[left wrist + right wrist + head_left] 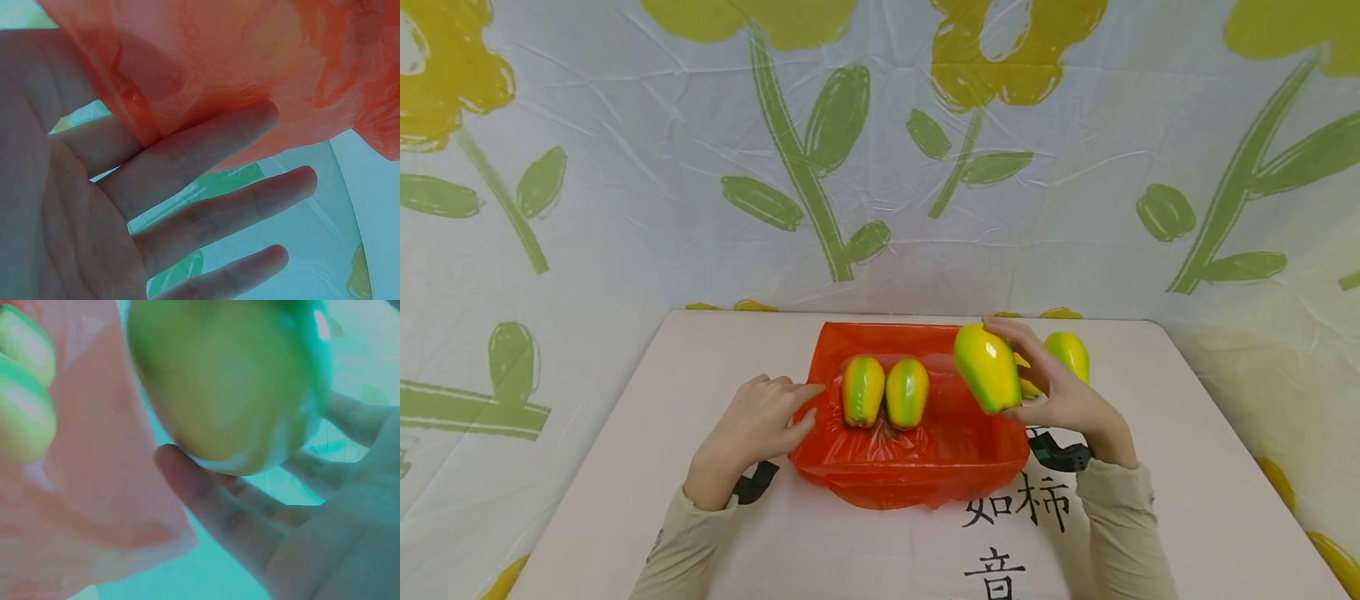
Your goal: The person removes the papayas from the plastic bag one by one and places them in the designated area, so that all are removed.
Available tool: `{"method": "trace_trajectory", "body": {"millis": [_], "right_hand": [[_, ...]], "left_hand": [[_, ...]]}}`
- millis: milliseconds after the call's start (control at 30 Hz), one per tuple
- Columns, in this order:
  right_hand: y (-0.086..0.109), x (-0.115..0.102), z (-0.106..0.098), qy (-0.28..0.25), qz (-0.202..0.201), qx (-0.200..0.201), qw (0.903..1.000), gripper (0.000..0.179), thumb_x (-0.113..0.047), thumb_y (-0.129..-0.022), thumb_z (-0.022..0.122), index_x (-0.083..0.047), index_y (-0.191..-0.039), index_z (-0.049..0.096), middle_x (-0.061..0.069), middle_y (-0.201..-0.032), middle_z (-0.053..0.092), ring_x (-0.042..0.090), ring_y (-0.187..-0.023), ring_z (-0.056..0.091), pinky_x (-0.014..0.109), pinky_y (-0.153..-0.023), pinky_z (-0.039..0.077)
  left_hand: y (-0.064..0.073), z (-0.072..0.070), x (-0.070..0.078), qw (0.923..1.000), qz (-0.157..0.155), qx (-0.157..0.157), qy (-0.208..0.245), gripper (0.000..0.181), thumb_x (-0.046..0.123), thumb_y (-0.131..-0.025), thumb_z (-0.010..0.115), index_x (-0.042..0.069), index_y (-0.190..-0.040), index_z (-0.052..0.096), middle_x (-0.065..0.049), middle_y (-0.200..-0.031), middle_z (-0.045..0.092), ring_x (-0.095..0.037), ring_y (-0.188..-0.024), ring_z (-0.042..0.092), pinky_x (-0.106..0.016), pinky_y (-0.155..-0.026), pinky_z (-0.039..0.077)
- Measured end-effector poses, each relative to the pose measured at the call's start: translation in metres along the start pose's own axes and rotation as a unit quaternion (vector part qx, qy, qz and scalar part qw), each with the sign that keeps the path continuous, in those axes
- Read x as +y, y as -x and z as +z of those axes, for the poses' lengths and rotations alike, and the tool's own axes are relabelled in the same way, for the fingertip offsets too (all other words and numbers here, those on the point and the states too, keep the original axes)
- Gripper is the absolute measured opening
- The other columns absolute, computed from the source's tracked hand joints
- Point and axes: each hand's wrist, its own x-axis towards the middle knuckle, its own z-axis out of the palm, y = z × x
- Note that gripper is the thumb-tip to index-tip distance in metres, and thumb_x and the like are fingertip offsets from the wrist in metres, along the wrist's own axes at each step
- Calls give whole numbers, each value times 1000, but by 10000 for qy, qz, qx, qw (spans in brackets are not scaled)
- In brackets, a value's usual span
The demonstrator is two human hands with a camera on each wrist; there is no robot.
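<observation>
Floral cloth backdrop hung behind pale worktop. Right hand held yellow-green mango aloft over right edge of orange plastic bag, fingers wrapped around its middle. Left hand lay with fingers straight, touching bag's left rim. Two mangoes sat inside bag. Held mango judged smooth, rigid, light; girth grip suited. Bag thin, floppy.

two mangoes crowd bag, right side apparently free
</observation>
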Motion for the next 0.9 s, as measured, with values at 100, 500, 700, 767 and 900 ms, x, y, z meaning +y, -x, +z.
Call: {"method": "trace_trajectory", "body": {"millis": [100, 500, 700, 767, 900], "right_hand": [[2, 1, -1, -64, -303, 116, 9995, 98, 11, -70, 73, -5, -154, 26, 12, -160, 18, 27, -137, 32, 33, -99, 45], [15, 11, -16, -793, -933, 660, 9903, 96, 20, -63, 60, 8, -150, 24, 26, -157, 18, 33, -131, 34, 28, -102, 41], [26, 18, -29, -931, -885, 998, 9867, 95, 22, -61, 59, 9, -149, 26, 25, -159, 14, 35, -137, 26, 26, -105, 37], [29, 19, -33, -966, -841, 1092, 9857, 95, 23, -61, 58, 9, -149, 27, 24, -160, 14, 34, -137, 26, 25, -105, 38], [36, 22, -39, -1042, -746, 1268, 9836, 96, 27, -60, 56, 8, -150, 27, 21, -161, 14, 31, -138, 27, 23, -105, 37]], "left_hand": [[0, 0, 0, 10000, -6, 5, -15, 34, 22, -85, 64, 8, -115, 73, -5, -97, 75, -22, -81, 66, -34, -65, 47], [1, 0, 0, 10000, -32, -23, 0, 35, 22, -86, 64, 8, -116, 73, -5, -99, 75, -23, -84, 67, -36, -67, 49], [1, 0, -1, 10000, -27, -31, 20, 35, 22, -86, 64, 8, -116, 73, -5, -101, 75, -23, -85, 67, -35, -66, 48], [1, 0, -1, 10000, -23, -21, 16, 35, 22, -86, 64, 8, -116, 73, -5, -100, 75, -23, -85, 67, -35, -66, 48], [1, 0, -1, 10000, -29, -7, -6, 35, 22, -85, 64, 9, -116, 73, -5, -100, 75, -23, -85, 67, -35, -67, 48]]}}
